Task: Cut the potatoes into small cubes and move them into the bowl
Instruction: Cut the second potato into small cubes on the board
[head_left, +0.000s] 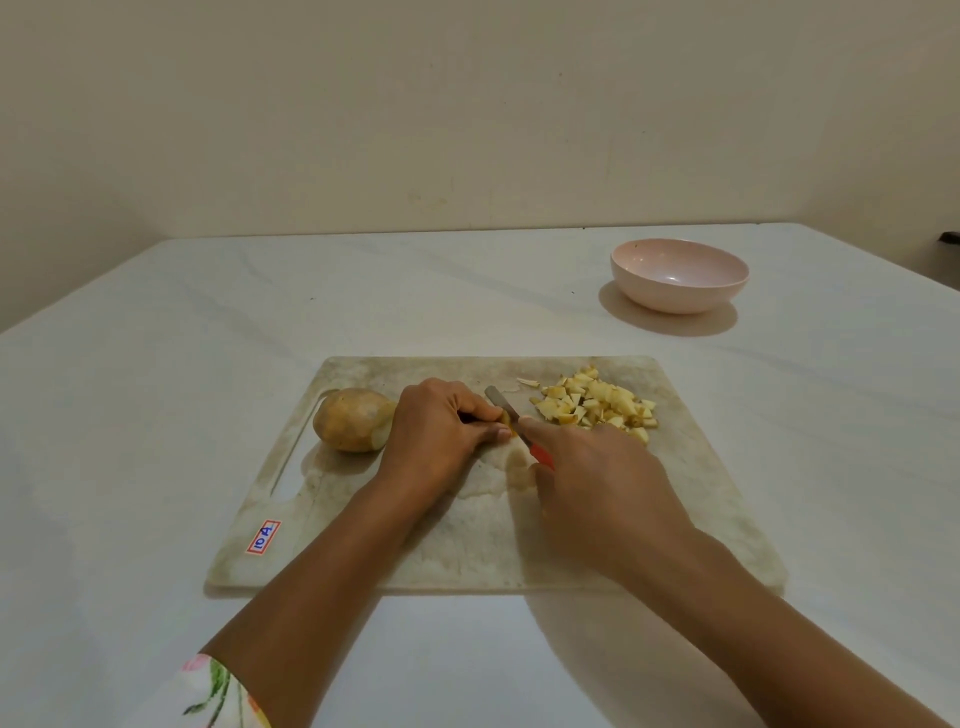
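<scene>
On the worn cutting board, my left hand curls over a small potato piece, mostly hidden under its fingers. My right hand grips a red-handled knife, its blade set against that piece. A partly peeled whole potato lies just left of my left hand. A pile of small potato cubes sits at the board's far right. The pink bowl stands on the table beyond the board, to the right, with nothing visible inside it.
The board lies on a white table whose far edge meets a beige wall. A red and blue sticker marks the board's near left corner. A dark object shows at the right edge.
</scene>
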